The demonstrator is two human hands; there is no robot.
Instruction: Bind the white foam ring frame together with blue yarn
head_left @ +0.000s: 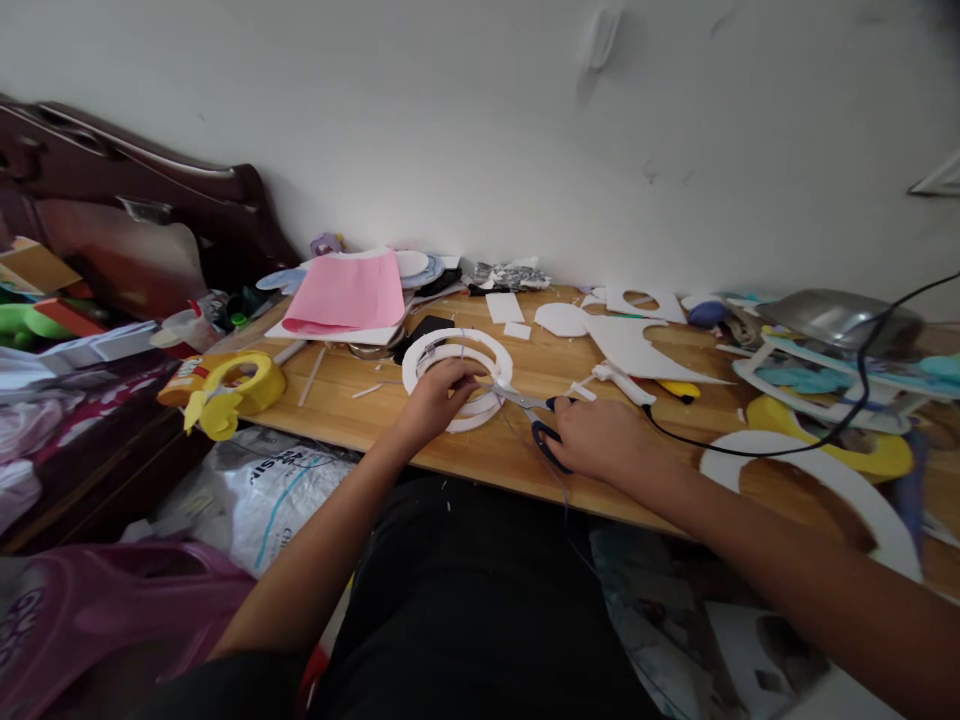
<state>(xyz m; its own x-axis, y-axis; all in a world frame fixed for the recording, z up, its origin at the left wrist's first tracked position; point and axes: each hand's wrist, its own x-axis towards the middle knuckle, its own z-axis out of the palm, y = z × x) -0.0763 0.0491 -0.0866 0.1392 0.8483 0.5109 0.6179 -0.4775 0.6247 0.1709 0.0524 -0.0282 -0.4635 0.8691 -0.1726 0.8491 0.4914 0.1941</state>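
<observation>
So, treating the rings as the middle of the clock: a pair of round white rings, maybe foam or card [412, 366], sits one over the other near the front edge of a light-brown wooden table [337, 400]. The left hand [444, 398] comes in from 7 o'clock, fingers part-curled over the near side, I'd guess to steady things. Can't tell what the fingertips pinch, if anything, since the hand blocks that bit.

The right hand [596, 435], out past 3 o'clock, is closed around scissors with silver blades and dark blue plastic handles [550, 448]. Loops look spread, so probably part-open, aimed at the rim between the two hands; makes sense if one steadies and the other works the blades. The tips get lost against all that white, so no idea if they're touching anything.

A thin strand [556, 474] trails off toward 5 and drops past the table edge, ends unclear. The white plastic glue gun [621, 384] lies at 3, maybe parked there to be handy for the right hand, its nozzle hard to make out.
</observation>
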